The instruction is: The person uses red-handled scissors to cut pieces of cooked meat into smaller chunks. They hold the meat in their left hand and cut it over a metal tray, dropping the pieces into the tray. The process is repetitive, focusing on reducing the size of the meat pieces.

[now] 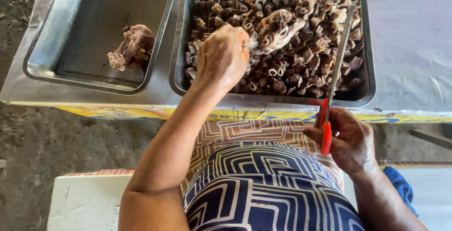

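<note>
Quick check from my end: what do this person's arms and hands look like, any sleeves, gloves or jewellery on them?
Both arms are bare from above the elbow down; no sleeves reach them. The left hand and right hand wear no gloves, and no rings, watch or bracelets show on the wrists or fingers. The only clothing in view is a garment with a navy, white and tan geometric line pattern over the torso and lap.

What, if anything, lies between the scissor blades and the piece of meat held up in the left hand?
Nothing visible. The scissors in the right hand point over the full tray, apart from the lifted meat piece in the left hand; only open air lies between.
</note>
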